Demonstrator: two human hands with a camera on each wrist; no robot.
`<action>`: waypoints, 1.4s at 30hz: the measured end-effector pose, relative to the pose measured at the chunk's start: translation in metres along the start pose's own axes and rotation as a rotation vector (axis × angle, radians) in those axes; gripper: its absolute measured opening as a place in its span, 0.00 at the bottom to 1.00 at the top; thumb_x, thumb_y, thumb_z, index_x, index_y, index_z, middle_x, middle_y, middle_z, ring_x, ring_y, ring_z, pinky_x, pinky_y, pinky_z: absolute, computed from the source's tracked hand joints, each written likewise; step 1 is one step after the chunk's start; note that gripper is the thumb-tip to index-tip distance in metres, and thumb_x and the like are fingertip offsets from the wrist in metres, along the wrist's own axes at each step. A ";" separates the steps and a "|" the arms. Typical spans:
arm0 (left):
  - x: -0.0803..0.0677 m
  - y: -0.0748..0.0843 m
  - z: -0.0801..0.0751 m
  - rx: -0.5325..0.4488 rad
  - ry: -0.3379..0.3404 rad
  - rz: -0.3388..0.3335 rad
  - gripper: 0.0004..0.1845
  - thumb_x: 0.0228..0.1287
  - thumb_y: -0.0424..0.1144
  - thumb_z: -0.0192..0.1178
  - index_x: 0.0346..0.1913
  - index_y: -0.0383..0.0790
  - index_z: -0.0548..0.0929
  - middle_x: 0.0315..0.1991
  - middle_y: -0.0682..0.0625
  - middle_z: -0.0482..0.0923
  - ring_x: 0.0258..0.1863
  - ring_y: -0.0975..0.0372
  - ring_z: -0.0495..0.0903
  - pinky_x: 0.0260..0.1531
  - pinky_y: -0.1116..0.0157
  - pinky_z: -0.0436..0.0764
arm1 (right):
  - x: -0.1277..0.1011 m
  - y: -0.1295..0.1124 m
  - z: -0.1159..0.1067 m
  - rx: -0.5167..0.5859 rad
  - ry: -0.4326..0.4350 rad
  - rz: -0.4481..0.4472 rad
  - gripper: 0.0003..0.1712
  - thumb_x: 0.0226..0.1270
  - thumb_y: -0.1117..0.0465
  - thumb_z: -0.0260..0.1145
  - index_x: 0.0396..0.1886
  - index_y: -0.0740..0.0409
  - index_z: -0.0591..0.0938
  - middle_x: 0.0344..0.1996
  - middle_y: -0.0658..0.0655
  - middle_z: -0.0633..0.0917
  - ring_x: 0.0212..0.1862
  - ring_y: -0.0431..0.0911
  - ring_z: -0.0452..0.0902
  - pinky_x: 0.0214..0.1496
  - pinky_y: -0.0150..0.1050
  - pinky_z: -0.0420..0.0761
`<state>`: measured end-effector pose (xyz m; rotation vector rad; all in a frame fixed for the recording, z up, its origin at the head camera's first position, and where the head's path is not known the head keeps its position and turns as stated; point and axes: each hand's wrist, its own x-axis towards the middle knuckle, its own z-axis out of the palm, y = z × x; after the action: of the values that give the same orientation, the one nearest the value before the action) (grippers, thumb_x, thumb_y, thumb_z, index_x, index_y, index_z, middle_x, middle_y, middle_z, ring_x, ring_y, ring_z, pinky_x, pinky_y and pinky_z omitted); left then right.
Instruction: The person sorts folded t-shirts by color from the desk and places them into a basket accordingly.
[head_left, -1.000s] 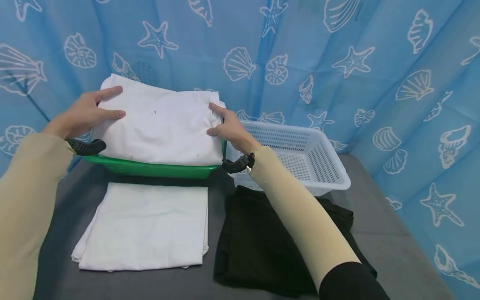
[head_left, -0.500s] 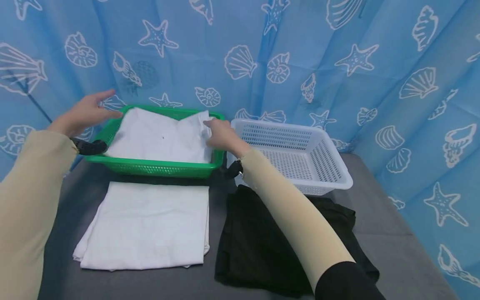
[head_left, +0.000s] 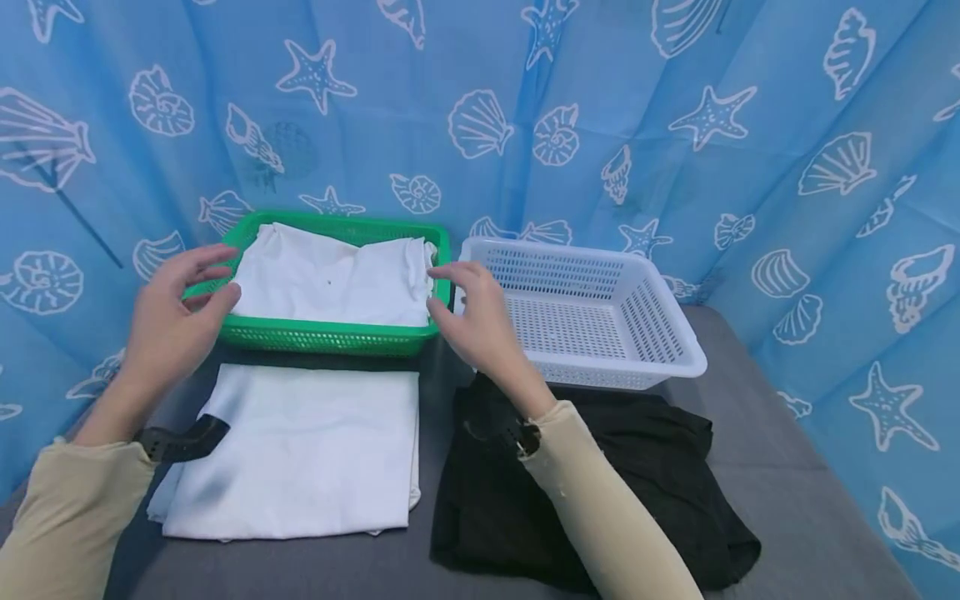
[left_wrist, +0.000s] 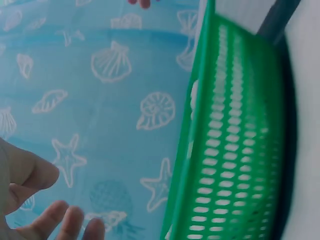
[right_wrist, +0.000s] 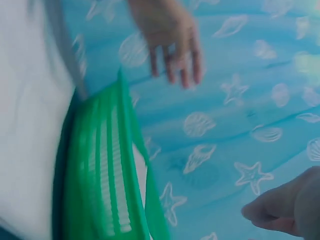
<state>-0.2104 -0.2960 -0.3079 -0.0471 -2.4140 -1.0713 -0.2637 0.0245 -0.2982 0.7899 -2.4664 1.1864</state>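
A folded white cloth lies inside the green basket at the back left. My left hand hovers at the basket's left front corner, fingers loosely spread, holding nothing. My right hand hovers at the basket's right front corner, fingers relaxed and empty. In the left wrist view the green basket's mesh wall fills the right side and my fingertips show at the bottom left. The right wrist view shows the green basket, blurred, with my other hand above it.
An empty white basket stands right of the green one. On the grey table, a second folded white cloth lies front left and a black garment front right under my right forearm. A blue seashell curtain surrounds the table.
The white cloth went down from above the green basket into it. Both hands let go of it and pulled back toward me to the basket's front corners.
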 end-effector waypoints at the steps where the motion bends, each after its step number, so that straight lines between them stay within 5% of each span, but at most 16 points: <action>1: -0.007 0.001 0.001 -0.006 -0.008 0.000 0.23 0.75 0.41 0.52 0.70 0.45 0.71 0.68 0.45 0.66 0.61 0.48 0.70 0.58 0.48 0.72 | -0.007 -0.001 -0.002 0.062 0.012 0.004 0.18 0.69 0.64 0.63 0.57 0.60 0.82 0.55 0.58 0.78 0.57 0.51 0.73 0.56 0.45 0.76; 7: -0.037 -0.005 0.003 -0.034 -0.211 0.023 0.22 0.75 0.42 0.54 0.70 0.46 0.72 0.64 0.46 0.72 0.53 0.61 0.76 0.43 0.80 0.71 | -0.034 -0.002 -0.010 0.364 -0.078 0.157 0.16 0.69 0.63 0.64 0.56 0.57 0.83 0.51 0.53 0.82 0.49 0.46 0.79 0.50 0.43 0.81; 10: -0.045 -0.014 0.003 -0.034 -0.328 0.019 0.24 0.76 0.44 0.54 0.70 0.43 0.71 0.63 0.43 0.73 0.52 0.60 0.77 0.40 0.76 0.75 | -0.042 -0.001 -0.011 0.472 -0.180 0.228 0.18 0.70 0.63 0.65 0.58 0.58 0.81 0.52 0.57 0.82 0.49 0.48 0.80 0.50 0.47 0.81; 13: -0.050 -0.023 0.004 -0.008 -0.400 -0.008 0.26 0.76 0.47 0.54 0.71 0.40 0.69 0.65 0.39 0.71 0.55 0.49 0.75 0.44 0.59 0.80 | -0.048 0.003 -0.008 0.561 -0.264 0.310 0.20 0.70 0.63 0.65 0.60 0.60 0.80 0.54 0.61 0.81 0.50 0.51 0.80 0.51 0.50 0.80; 17: -0.053 -0.035 0.006 0.026 -0.403 -0.054 0.28 0.76 0.49 0.53 0.70 0.36 0.69 0.65 0.35 0.69 0.60 0.39 0.69 0.48 0.39 0.73 | -0.056 0.010 0.005 0.583 -0.346 0.403 0.21 0.70 0.63 0.64 0.62 0.61 0.78 0.54 0.63 0.80 0.52 0.52 0.79 0.51 0.48 0.80; 25: -0.059 -0.068 0.005 0.111 -0.409 -0.171 0.28 0.77 0.46 0.51 0.71 0.31 0.66 0.67 0.27 0.62 0.62 0.30 0.61 0.50 0.32 0.67 | -0.065 0.017 0.030 0.523 -0.398 0.554 0.27 0.66 0.59 0.70 0.65 0.55 0.77 0.60 0.64 0.76 0.54 0.51 0.76 0.55 0.53 0.77; 34: -0.073 -0.099 -0.001 0.155 -0.419 -0.390 0.37 0.76 0.53 0.46 0.73 0.27 0.57 0.65 0.20 0.56 0.61 0.25 0.57 0.50 0.32 0.66 | -0.068 0.023 0.045 0.607 -0.373 0.676 0.30 0.62 0.61 0.73 0.64 0.52 0.78 0.60 0.64 0.74 0.54 0.51 0.74 0.57 0.53 0.74; 42: -0.069 -0.102 -0.004 0.064 -0.473 -0.428 0.41 0.76 0.59 0.43 0.74 0.26 0.56 0.66 0.19 0.54 0.59 0.29 0.64 0.46 0.42 0.78 | -0.070 0.026 0.046 0.854 -0.371 0.763 0.32 0.63 0.64 0.71 0.67 0.56 0.75 0.65 0.62 0.71 0.57 0.50 0.75 0.63 0.55 0.68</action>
<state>-0.1710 -0.3585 -0.4069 0.2811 -2.9727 -1.2781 -0.2236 0.0262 -0.3770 0.1903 -2.5830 2.6760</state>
